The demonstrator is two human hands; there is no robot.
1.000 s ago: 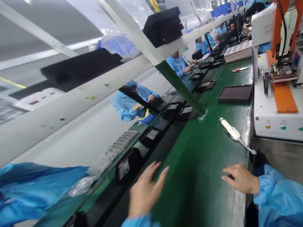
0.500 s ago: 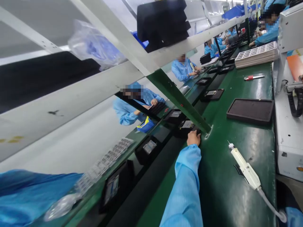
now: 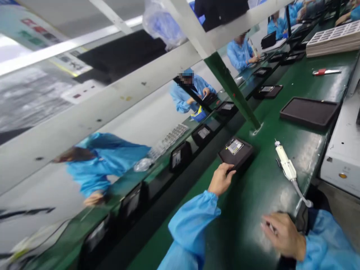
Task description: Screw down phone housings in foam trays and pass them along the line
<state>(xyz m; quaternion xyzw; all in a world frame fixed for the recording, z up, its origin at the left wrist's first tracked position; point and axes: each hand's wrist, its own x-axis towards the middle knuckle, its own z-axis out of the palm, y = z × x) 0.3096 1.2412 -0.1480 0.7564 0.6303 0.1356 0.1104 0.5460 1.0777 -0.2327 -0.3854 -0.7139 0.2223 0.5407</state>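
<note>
My left hand [image 3: 221, 179] pinches the near edge of a black tray [image 3: 244, 155] between thumb and fingers. In that tray lies a phone-like device [image 3: 235, 146] with its inner parts showing, over the green bench [image 3: 242, 210]. At the lower right, my right hand [image 3: 285, 233] is closed, with curled and slightly blurred fingers. What it holds, if anything, I cannot make out. Between my right hand and the back of the bench lies a white electric screwdriver [image 3: 286, 162], its cable trailing towards me.
A dark shallow tray [image 3: 309, 111] lies beyond the screwdriver, and farther back a red-handled tool [image 3: 326, 72]. A green post [image 3: 233, 93] slants down to the bench. Along the dark conveyor [image 3: 165, 198] stand several black trays. Co-workers [image 3: 107, 165] in blue sit across it.
My left hand has drawn the black tray from the conveyor line onto the bench, towards me. My right hand has come into view, and the camera has turned left.
</note>
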